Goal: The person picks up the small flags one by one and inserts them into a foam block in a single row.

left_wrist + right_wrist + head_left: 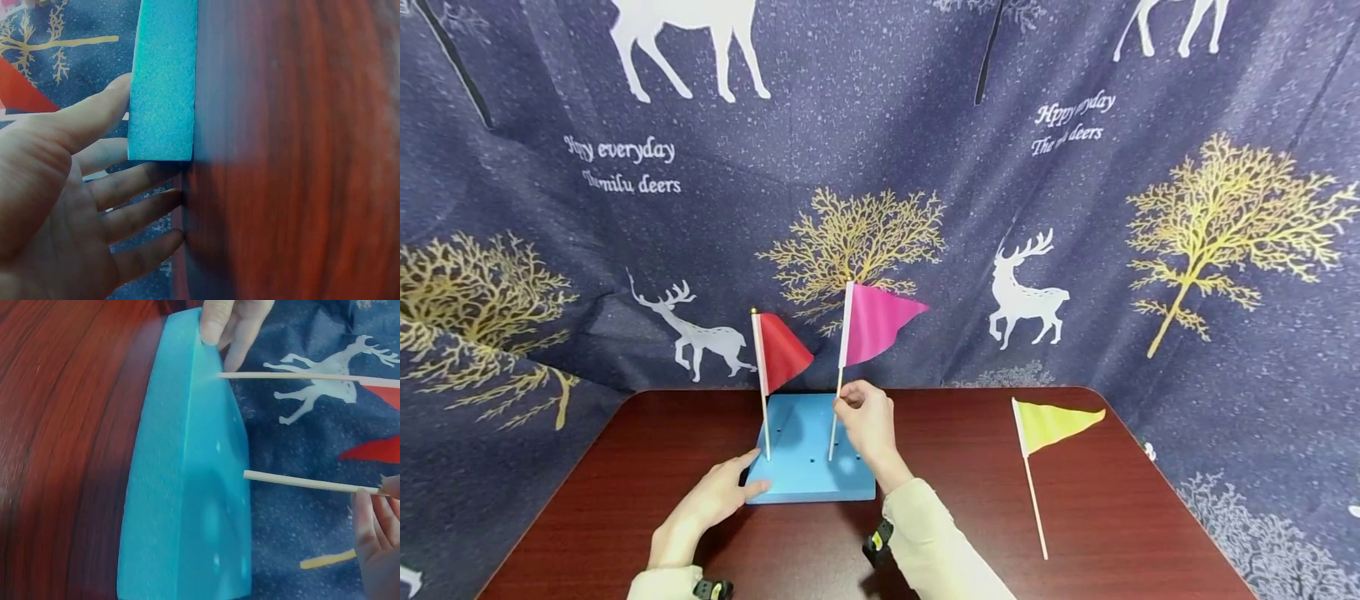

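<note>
A blue foam board [805, 483] with small holes lies on the table. In it, near its left edge, a red pennant flag [781, 354] stands upright on a thin stick. My left hand [718, 493] rests at the board's front left corner, thumb on top and spread, nearly straight fingers along the side, as the left wrist view shows. With thumb and fingertips my right hand [868, 423] pinches the stick of a pink pennant flag [880, 323]. That stick is slightly tilted over the board; whether its lower end touches the surface I cannot tell.
A yellow pennant flag [1052, 425] lies on the brown wooden table [955, 467], to the right of the board. Behind the table hangs a dark blue cloth [880, 142] printed with deer and trees.
</note>
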{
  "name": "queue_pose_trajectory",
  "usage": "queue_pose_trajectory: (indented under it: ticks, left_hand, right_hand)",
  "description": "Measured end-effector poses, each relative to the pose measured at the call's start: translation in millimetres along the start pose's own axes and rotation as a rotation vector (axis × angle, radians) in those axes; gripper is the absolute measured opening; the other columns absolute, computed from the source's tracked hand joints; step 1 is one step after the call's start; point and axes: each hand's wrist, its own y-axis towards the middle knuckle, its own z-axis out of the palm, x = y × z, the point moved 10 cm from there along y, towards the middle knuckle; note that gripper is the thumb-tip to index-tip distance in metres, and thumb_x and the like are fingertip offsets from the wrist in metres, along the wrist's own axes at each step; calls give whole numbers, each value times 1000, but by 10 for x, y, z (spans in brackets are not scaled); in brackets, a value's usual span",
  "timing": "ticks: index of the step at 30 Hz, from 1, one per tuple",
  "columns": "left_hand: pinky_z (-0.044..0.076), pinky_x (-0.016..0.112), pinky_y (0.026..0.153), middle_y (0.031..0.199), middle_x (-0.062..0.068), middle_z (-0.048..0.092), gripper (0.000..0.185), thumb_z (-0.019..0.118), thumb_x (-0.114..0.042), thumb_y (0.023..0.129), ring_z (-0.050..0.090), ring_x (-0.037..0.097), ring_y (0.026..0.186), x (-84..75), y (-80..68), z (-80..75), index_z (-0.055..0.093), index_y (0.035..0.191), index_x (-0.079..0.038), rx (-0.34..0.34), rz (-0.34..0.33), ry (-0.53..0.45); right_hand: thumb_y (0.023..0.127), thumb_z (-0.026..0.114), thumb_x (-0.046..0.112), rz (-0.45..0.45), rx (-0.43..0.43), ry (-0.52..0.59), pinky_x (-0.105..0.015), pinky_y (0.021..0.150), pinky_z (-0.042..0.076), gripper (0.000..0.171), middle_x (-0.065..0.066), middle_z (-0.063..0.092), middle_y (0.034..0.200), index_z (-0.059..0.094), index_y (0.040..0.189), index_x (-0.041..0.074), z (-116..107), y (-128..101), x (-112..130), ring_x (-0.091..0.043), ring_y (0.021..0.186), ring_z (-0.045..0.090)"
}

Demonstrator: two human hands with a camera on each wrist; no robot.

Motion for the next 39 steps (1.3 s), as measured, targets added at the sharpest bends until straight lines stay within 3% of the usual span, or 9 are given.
queue_pose_trajectory:
  ticks: [13,22,32,39]
  left_hand:
    - [39,57,100,137,25,52,72,73,-34,88,47,42,127,-6,29,-17,46,142,5,-16,21,7]
    - [39,57,101,137,25,52,73,74,-35,87,49,40,126,-3,12,-5,46,141,7,-8,3,-13]
    - [40,56,100,134,26,54,71,75,-33,86,51,41,124,11,7,-26,49,139,8,-37,32,12]
    - [38,57,101,136,27,52,72,73,-34,87,48,42,126,13,-13,-36,47,140,8,-21,17,2]
  right_hand:
    - [81,74,4,35,-49,28,-23,57,52,9,4,66,70,68,82,10,222,49,-102,-4,56,63]
    - [82,75,5,25,-39,-31,-24,61,51,9,7,64,71,68,83,12,341,-23,-128,-5,61,59]
    - [82,76,6,-35,-35,-67,-24,60,50,6,7,65,70,70,83,9,440,-119,-72,-6,65,59]
    - [82,76,4,-11,-47,-70,-23,60,51,8,7,65,70,71,82,10,471,-150,-126,-5,64,59]
